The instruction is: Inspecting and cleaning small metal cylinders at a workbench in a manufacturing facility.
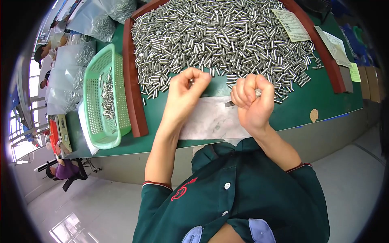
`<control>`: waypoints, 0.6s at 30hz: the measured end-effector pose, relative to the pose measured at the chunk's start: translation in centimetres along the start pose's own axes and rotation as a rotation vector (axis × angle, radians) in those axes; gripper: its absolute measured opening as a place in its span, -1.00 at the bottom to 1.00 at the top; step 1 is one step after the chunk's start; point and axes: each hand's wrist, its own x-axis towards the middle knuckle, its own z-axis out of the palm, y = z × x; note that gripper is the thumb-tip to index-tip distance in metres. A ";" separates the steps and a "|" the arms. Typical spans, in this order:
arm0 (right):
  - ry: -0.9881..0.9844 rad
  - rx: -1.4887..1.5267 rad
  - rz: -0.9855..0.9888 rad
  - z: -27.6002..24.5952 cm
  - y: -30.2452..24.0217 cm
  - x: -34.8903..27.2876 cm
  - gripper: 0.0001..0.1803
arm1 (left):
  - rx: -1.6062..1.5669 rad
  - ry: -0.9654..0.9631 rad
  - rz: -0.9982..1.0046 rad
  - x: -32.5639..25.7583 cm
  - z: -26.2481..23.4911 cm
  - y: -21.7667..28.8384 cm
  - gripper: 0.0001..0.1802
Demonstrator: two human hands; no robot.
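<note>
A heap of small shiny metal pins spreads over the green table in front of me. My left hand is closed, thumb and fingers curled together at the heap's near edge; whatever is inside the curl is hidden. Beside its fingertips stands a short pin. My right hand is a fist around something metal; a grey metal end pokes out on its left side, and a silvery bit shows by the thumb. Below and between both hands lies a stained whitish cloth.
Dark red rails border the heap left and right. A light green plastic basket with pins stands at the left, near clear bags of pins. Paper sheets lie at the right. Another person sits at far left.
</note>
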 end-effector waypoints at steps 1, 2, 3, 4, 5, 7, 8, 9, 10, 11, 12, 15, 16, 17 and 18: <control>0.002 0.004 0.002 0.2 0.0 0.0 -0.57 | 0.194 0.054 0.079 0.4 0.2 0.0 -0.82; 0.004 0.007 0.005 0.3 0.0 0.0 -0.57 | 0.374 0.082 0.156 0.8 0.4 0.0 -0.82; 0.005 0.008 0.003 0.3 0.0 0.0 -0.57 | 0.551 0.107 0.234 1.1 0.7 0.0 -0.81; 0.006 0.011 0.009 0.3 0.0 -0.1 -0.57 | 0.670 0.140 0.265 1.1 1.1 0.4 -0.80; 0.007 0.014 0.016 0.3 0.0 -0.1 -0.57 | 0.696 0.164 0.306 1.3 1.3 -0.1 -0.80; 0.019 0.018 0.020 0.1 0.0 -0.1 -0.57 | 0.735 0.170 0.332 1.5 1.6 -0.9 -0.85; 0.026 0.024 0.029 0.0 0.0 -0.1 -0.57 | 0.735 0.165 0.333 1.5 1.5 -1.1 -0.85; 0.029 0.026 0.029 0.0 0.0 -0.1 -0.57 | 0.728 0.162 0.336 1.4 1.4 -1.2 -0.87; 0.024 0.018 0.028 0.0 0.0 -0.1 -0.57 | 0.722 0.159 0.339 1.2 1.3 -1.2 -0.89; 0.017 0.010 0.027 -0.1 0.0 -0.1 -0.56 | 0.725 0.152 0.302 1.0 1.3 -1.0 -0.93; 0.017 0.013 0.030 0.0 -0.1 -0.1 -0.56 | 0.729 0.152 0.300 1.0 1.2 -1.2 -0.93; 0.012 0.014 0.031 0.1 0.0 0.0 -0.56 | 0.661 0.172 0.394 0.8 0.8 -1.7 -0.93; 0.010 0.008 0.030 0.1 0.0 0.0 -0.56 | 0.571 0.149 0.350 0.7 0.7 -1.7 -0.93; 0.007 0.002 0.029 0.0 -0.1 0.0 -0.56 | 0.482 0.127 0.306 0.6 0.6 -1.6 -0.93; 0.007 0.002 0.026 0.0 0.0 0.0 -0.56 | 0.481 0.125 0.309 0.6 0.6 -1.7 -0.93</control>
